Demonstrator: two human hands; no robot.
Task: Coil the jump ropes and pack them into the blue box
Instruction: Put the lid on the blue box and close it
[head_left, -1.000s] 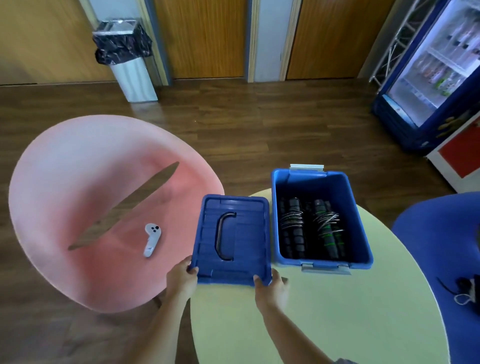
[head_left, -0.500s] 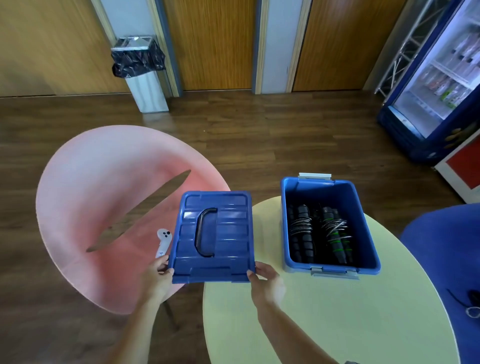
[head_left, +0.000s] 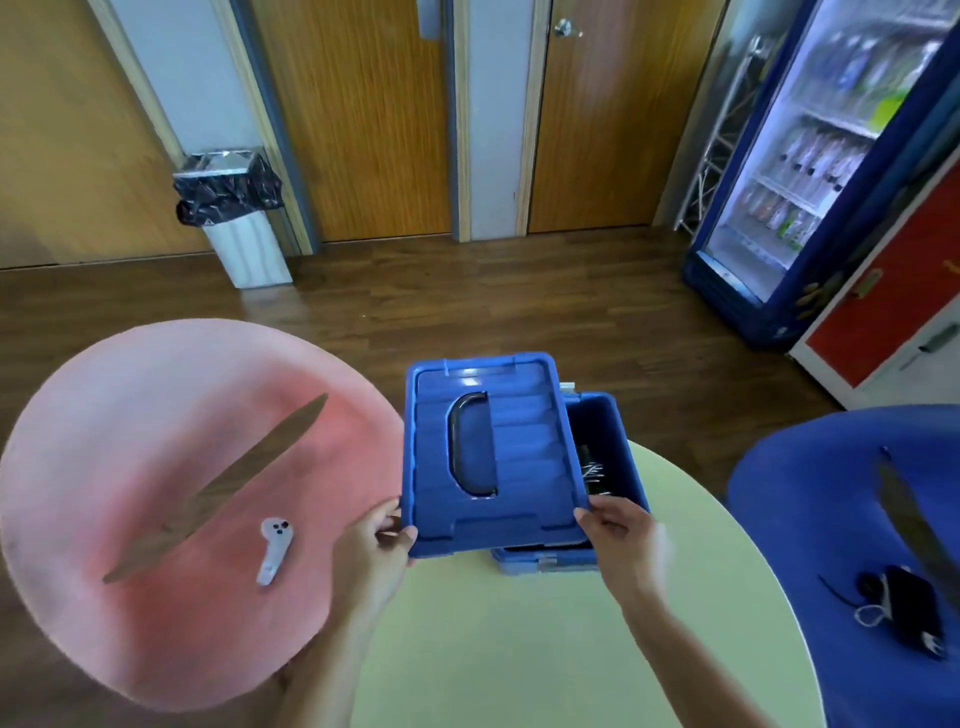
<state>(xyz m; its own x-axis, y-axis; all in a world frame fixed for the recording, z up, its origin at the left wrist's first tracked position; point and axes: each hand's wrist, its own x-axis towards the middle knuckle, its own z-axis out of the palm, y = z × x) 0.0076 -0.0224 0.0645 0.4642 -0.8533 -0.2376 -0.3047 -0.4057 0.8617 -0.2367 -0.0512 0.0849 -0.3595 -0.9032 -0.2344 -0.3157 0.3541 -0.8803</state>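
Blue lid (head_left: 519, 447) pinched at its near left corner by the left hand (head_left: 376, 545) and at its near right corner by the right hand (head_left: 621, 535), each grip closed on it. Held tilted over most of the blue box (head_left: 618, 441) on the pale green desk (head_left: 519, 649). Coiled jump ropes (head_left: 592, 473) partly showing inside the box.

A break room or lounge — drinks fridge (head_left: 810, 171), bin (head_left: 236, 218), bright tub chairs (head_left: 171, 499).

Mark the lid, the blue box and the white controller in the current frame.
lid (head_left: 530, 457): head view, ribbed top panel right of its handle.
blue box (head_left: 608, 431): head view, inner right wall, not covered by the lid.
white controller (head_left: 274, 551): head view, middle of its body.
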